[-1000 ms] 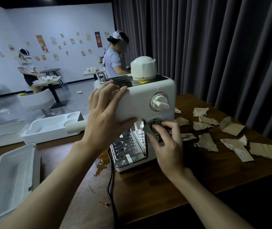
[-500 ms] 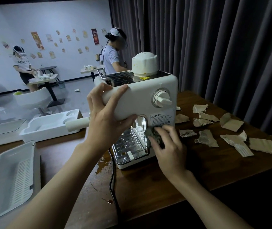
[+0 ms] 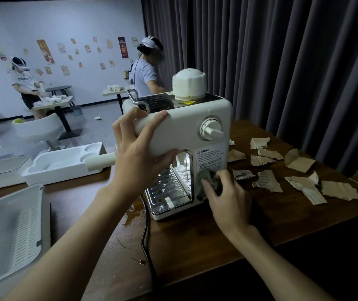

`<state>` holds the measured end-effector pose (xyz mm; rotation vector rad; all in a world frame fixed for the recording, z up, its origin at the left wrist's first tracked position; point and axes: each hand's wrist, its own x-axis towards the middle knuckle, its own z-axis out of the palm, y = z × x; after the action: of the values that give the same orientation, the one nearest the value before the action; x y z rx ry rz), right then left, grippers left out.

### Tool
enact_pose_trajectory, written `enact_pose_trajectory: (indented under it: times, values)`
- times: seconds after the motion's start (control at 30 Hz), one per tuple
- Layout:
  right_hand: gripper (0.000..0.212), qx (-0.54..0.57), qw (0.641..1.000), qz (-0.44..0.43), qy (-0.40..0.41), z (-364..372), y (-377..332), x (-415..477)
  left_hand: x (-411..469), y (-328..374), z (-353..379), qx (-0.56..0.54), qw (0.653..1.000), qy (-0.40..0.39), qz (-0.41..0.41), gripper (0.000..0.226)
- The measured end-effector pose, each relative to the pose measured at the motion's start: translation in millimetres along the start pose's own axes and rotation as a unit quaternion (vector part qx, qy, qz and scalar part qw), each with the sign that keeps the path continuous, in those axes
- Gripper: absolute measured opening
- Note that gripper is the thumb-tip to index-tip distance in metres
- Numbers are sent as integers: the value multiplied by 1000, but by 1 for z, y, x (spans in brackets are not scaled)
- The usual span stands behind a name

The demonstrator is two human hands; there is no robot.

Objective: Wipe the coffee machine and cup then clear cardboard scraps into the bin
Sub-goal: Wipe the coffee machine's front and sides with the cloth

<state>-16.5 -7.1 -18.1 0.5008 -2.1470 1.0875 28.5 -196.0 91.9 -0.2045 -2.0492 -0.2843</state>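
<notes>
A white coffee machine (image 3: 186,129) stands on the dark wooden table (image 3: 195,240), with a white cap on top and a knob on its side. My left hand (image 3: 139,155) grips its upper left corner. My right hand (image 3: 226,198) presses a dark grey cloth (image 3: 206,181) against the machine's lower side panel, just under the warning label. Several torn cardboard scraps (image 3: 299,164) lie scattered on the table to the right of the machine. No cup is clearly in view near my hands.
A black power cord (image 3: 146,233) runs from the machine toward the table's front edge, past a brown spill (image 3: 132,218). White trays (image 3: 63,161) and a slotted tray (image 3: 15,231) lie at left. Dark curtains hang behind. Two other people stand at far tables.
My right hand has slid the cloth down the machine's side, from just under the knob to the lower panel. My left hand keeps its grip on the machine.
</notes>
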Motion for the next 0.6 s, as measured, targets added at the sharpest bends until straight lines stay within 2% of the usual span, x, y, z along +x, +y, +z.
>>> enact_pose_trajectory:
  times: [0.1, 0.17, 0.27, 0.37, 0.43, 0.6]
  values:
    - [20, 26, 996, 85, 25, -5, 11, 7, -1, -1, 1, 6, 1000, 2, 4, 74]
    - [20, 31, 992, 111, 41, -1, 12, 5, -1, -1, 2, 4, 1000, 4, 2, 74]
    - [26, 50, 990, 132, 24, 11, 3, -5, -1, 0, 2, 2, 1000, 4, -5, 74]
    - [31, 53, 992, 115, -2, 14, 3, -10, 0, -1, -1, 8, 1000, -3, 0, 74]
    - [29, 28, 994, 107, 4, 7, 10, -6, 1, -3, -3, 15, 1000, -11, 9, 73]
    - [20, 15, 988, 154, 22, 2, 13, 0, 2, -3, -6, 14, 1000, -26, 3, 74]
